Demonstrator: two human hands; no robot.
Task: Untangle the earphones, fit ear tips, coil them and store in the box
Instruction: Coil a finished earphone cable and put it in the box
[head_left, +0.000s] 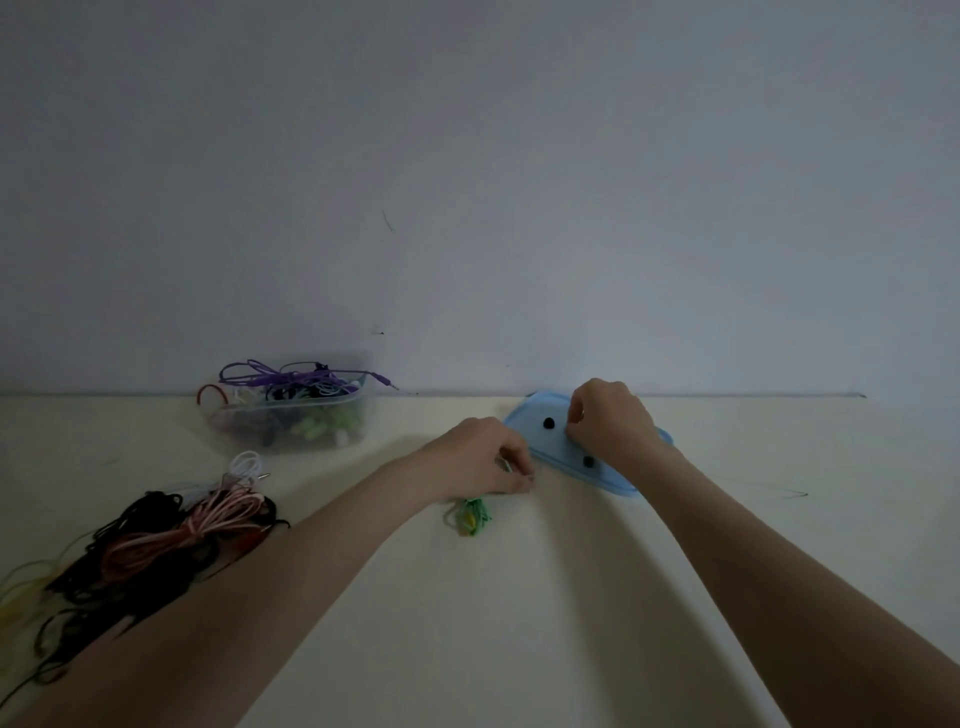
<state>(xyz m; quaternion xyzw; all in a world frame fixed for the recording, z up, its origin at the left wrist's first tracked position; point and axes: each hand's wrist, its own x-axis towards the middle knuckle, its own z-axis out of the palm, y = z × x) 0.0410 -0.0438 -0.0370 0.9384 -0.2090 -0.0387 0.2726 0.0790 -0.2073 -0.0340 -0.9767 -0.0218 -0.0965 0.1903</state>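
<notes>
Green earphones (470, 515) lie bunched on the table (571, 597) just under the left hand (480, 457), whose fingers pinch a thin wire. Right hand (608, 415) curls over the blue lid (540, 441), pinching something small.

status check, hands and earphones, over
Left hand pinching green earphones. Right hand curled over blue lid, two ear tips on it. Nothing blocking.

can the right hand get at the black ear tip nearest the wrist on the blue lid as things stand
Probably yes. The right hand is already over the blue lid, fingers curled at its far side, and the black ear tip lies uncovered just beside the wrist. Nothing sits between them; the left hand is off the lid.
</notes>
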